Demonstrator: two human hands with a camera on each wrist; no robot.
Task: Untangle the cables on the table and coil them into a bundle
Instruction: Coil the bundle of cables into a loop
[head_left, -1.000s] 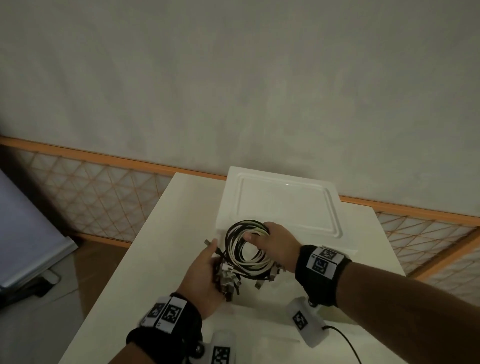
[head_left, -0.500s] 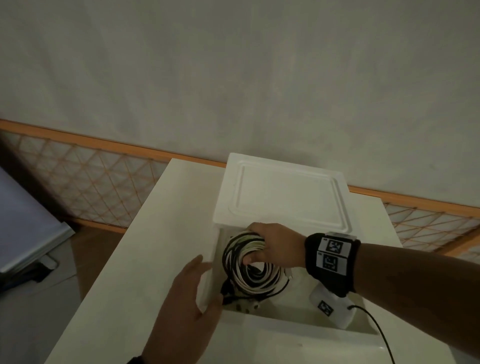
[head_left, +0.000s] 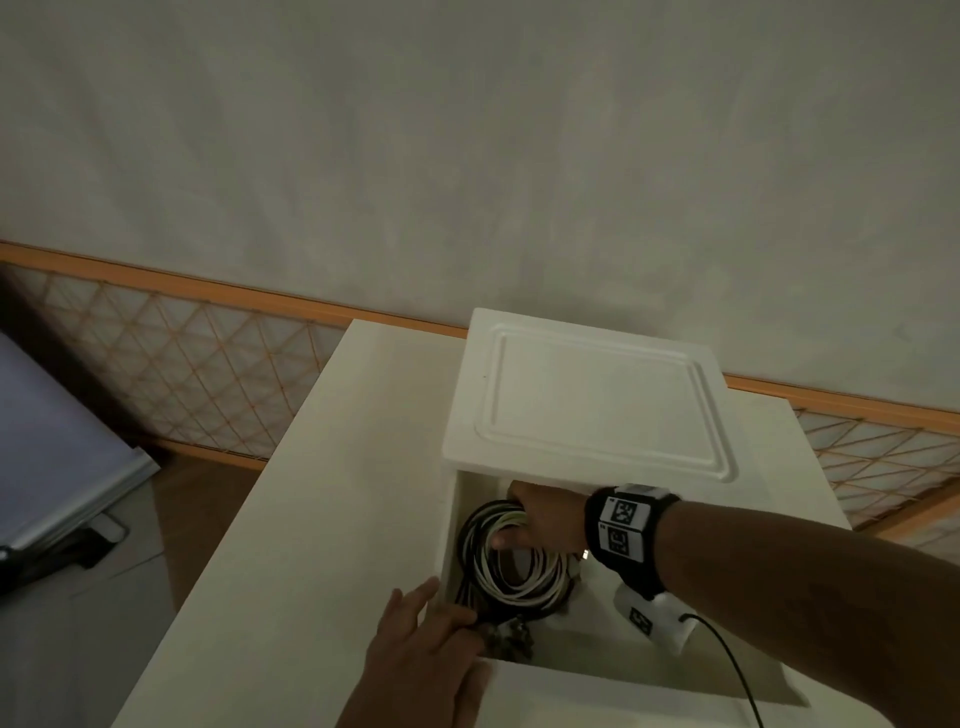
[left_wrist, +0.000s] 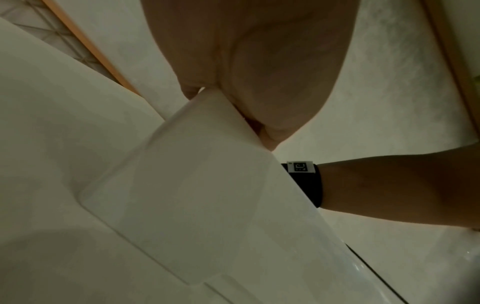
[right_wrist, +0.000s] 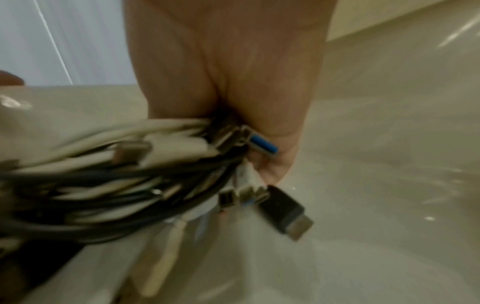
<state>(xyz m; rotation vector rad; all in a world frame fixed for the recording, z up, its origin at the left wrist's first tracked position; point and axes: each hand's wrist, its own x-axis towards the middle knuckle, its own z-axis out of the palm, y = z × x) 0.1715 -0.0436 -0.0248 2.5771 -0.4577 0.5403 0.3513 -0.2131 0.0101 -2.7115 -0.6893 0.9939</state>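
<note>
A coil of black and white cables (head_left: 511, 571) hangs inside an open white box (head_left: 441, 525). My right hand (head_left: 545, 519) grips the coil at its top right, fingers curled through the loop. The right wrist view shows the same coil (right_wrist: 116, 174) in my right hand (right_wrist: 233, 82), with a blue USB plug (right_wrist: 263, 145) and a black plug (right_wrist: 285, 211) dangling. Loose connector ends (head_left: 509, 636) lie at the coil's bottom. My left hand (head_left: 426, 654) straddles the box's left wall near the front corner, thumb inside and fingers outside. In the left wrist view the box wall (left_wrist: 194, 174) runs into my left hand (left_wrist: 246, 61).
The box's white lid (head_left: 592, 400) covers the far half of the box, just above my right hand. The box stands on a cream table (head_left: 311, 519) against a plain wall. A lattice fence (head_left: 171, 374) and floor lie beyond the table's left edge.
My right hand has lowered the coil from above the rim down into the box. My left hand let go of the connector ends and moved onto the box's left wall.
</note>
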